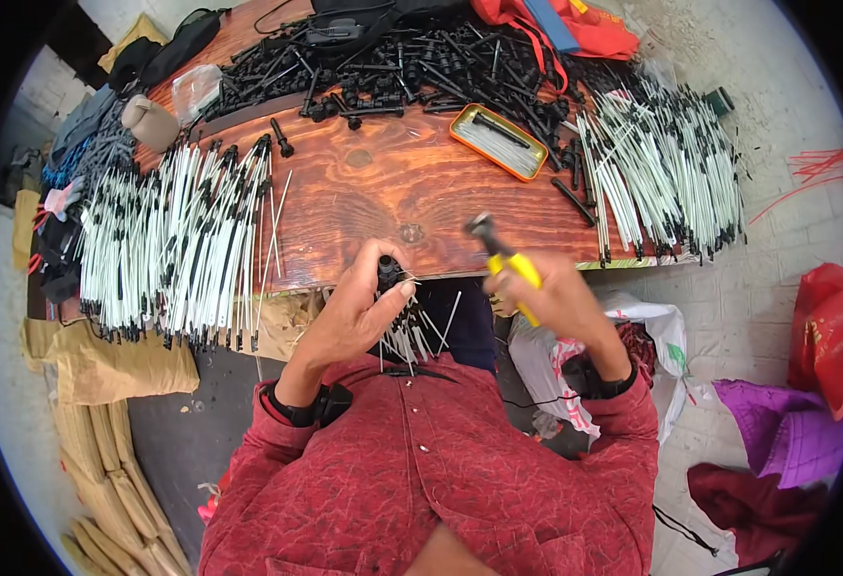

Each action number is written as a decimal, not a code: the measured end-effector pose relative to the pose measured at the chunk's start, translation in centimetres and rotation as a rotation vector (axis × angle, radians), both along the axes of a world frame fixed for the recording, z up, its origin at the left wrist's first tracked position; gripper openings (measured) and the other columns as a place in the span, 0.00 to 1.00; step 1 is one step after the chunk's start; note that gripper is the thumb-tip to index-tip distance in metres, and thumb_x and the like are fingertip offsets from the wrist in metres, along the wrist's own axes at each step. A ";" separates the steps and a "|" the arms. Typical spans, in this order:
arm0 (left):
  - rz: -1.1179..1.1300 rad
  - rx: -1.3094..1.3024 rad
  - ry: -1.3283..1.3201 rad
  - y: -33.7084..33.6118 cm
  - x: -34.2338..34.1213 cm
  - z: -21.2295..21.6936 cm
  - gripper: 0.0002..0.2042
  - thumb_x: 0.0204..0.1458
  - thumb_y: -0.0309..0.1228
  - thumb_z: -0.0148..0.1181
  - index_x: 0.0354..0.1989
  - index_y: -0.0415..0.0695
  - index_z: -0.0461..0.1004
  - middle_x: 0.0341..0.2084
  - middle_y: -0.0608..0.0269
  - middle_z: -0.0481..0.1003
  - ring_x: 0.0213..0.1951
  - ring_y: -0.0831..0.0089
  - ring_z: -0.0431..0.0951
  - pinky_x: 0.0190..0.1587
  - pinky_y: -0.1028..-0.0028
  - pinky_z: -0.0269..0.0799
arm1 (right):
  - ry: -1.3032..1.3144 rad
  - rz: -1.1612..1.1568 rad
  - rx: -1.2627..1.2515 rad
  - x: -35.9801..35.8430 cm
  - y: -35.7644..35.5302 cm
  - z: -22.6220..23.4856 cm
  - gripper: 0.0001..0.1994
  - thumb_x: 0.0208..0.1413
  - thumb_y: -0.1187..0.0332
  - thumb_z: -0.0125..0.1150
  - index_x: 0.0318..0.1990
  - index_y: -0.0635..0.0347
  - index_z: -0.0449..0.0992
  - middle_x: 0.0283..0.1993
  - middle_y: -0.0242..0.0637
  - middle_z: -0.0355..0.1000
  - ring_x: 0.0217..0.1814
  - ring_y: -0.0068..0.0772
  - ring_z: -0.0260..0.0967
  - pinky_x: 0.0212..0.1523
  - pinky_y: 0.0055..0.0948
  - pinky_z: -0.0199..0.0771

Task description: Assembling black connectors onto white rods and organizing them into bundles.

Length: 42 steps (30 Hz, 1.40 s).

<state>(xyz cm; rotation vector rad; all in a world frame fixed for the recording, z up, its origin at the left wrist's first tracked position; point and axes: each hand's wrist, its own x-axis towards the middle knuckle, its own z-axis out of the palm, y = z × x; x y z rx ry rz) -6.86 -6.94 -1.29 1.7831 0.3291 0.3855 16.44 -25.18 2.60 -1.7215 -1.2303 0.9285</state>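
Black tube [389, 276] in the left hand [352, 305], by the near edge of the tabletop [364, 197], in front of the person's red shirt [412, 432]. On my remote feed, thumb and fingers curl around it, round end up toward the camera. Right hand [554, 293] blurred, wrapped around yellow-handled pliers [525, 270], apart from the tube; I cannot tell whether the pliers' jaws meet. My judgement on handling: light, stiff plastic, smooth enough to twist, not very fragile. I'd grip the barrel, leaving the end free. White sticks [404, 343] below look thin, probably bendy.
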 end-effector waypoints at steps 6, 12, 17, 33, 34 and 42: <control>0.056 0.052 0.089 -1.0 0.2 1.7 0.11 0.67 0.29 0.56 0.53 0.39 0.65 0.40 0.62 0.69 0.42 0.75 0.69 0.48 0.73 0.67 | -0.820 0.160 0.217 -2.5 0.3 0.7 0.12 0.53 0.70 0.67 0.42 0.67 0.77 0.52 0.47 0.76 0.48 0.51 0.76 0.46 0.44 0.78; 0.088 0.139 0.013 -1.6 0.4 1.5 0.16 0.67 0.30 0.56 0.59 0.38 0.65 0.42 0.61 0.70 0.43 0.74 0.70 0.49 0.72 0.68 | -1.137 0.086 0.310 -2.7 0.9 1.5 0.11 0.50 0.74 0.62 0.41 0.69 0.76 0.59 0.52 0.74 0.54 0.53 0.73 0.53 0.45 0.76; 0.066 0.101 0.026 -1.8 0.6 1.8 0.16 0.67 0.29 0.56 0.59 0.38 0.65 0.43 0.60 0.70 0.43 0.74 0.70 0.49 0.72 0.68 | -1.232 0.098 0.309 -2.7 1.2 2.3 0.10 0.51 0.73 0.60 0.40 0.69 0.76 0.60 0.53 0.73 0.56 0.53 0.72 0.55 0.46 0.76; 0.047 0.097 0.047 -1.4 0.6 2.1 0.15 0.66 0.27 0.56 0.59 0.37 0.67 0.45 0.59 0.72 0.45 0.73 0.71 0.51 0.70 0.69 | -1.293 0.197 0.267 -2.0 1.2 2.9 0.07 0.48 0.69 0.62 0.34 0.60 0.74 0.47 0.41 0.72 0.48 0.43 0.71 0.46 0.40 0.72; 0.041 0.079 0.064 -1.4 0.6 2.3 0.16 0.66 0.28 0.57 0.59 0.37 0.67 0.46 0.59 0.72 0.46 0.73 0.71 0.52 0.71 0.68 | -1.288 0.196 0.277 -1.7 1.3 2.8 0.07 0.48 0.68 0.63 0.33 0.59 0.73 0.46 0.39 0.72 0.47 0.42 0.70 0.45 0.40 0.72; 0.057 -0.046 0.020 -1.6 0.2 1.1 0.16 0.64 0.25 0.58 0.60 0.38 0.68 0.48 0.61 0.71 0.50 0.75 0.70 0.55 0.74 0.66 | -1.213 0.224 0.401 -0.4 1.8 0.7 0.09 0.46 0.65 0.67 0.30 0.55 0.73 0.37 0.34 0.69 0.39 0.36 0.69 0.39 0.36 0.72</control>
